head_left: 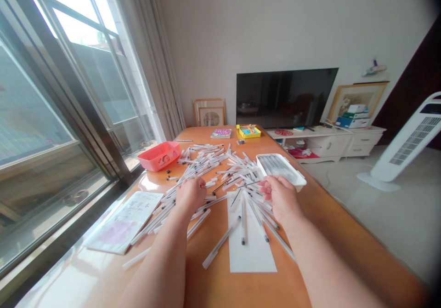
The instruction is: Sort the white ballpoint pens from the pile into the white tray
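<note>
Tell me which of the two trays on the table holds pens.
The white tray by the right hand; its pens lie in rows. The red tray near the window shows none.

Both bare forearms reach forward, nearly parallel. The left hand is curled knuckles-up; the right hand has fingers bent loosely.

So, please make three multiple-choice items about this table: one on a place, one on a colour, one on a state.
1. Where does the white tray stand?
A. by the right hand
B. by the window
C. on the floor

2. What colour is the basket?
A. blue
B. red
C. green

3. How do the pens lie?
A. boxed
B. bundled
C. scattered loose

Answers:
A, it sits just beyond the right hand.
B, its walls are red.
C, they spread over the table around the left hand.
</note>
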A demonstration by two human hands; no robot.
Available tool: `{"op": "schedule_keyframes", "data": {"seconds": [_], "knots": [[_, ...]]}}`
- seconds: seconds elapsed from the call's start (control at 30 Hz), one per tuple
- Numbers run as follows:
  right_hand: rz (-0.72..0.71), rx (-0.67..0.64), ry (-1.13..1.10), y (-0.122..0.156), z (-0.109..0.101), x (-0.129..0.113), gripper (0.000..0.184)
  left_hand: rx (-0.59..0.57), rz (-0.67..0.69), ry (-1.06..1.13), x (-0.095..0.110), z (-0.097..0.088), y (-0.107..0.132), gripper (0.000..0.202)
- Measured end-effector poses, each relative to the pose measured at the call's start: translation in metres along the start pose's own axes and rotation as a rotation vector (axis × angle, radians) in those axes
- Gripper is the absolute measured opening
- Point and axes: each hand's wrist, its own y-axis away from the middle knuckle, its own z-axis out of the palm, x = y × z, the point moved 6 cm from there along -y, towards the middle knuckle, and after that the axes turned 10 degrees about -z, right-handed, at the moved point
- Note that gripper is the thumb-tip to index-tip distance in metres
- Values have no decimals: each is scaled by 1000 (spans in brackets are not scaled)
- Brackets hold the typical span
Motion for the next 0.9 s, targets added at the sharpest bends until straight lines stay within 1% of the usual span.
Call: {"op": "schedule_keyframes", "data": {"seconds": [0.17, 0.3, 0.37, 0.43, 0.53, 0.67, 0.8, 0.9], "knots": [[3, 92, -119, -12, -12, 0, 18, -1, 77, -1, 23, 7, 6, 25], [84, 112, -196, -17, -17, 4, 17, 1, 172, -33, 47, 20, 13, 21], [109, 112, -216, -18, -17, 4, 17, 17, 186, -61, 57, 26, 15, 20], [110, 114, -224, -18, -17, 3, 17, 43, 172, -85, 62, 31, 15, 21], [98, 108, -229, -17, -16, 0, 16, 45, 145, -98, 65, 36, 14, 24], [96, 111, -246, -15, -16, -3, 16, 6, 107, -67, 63, 39, 12, 18], [93, 111, -241, -15, -16, -5, 16, -5, 100, -5, 57, 33, 9, 12], [86, 105, -221, -16, -16, -5, 17, -8, 33, 69, 44, 23, 6, 9]]}}
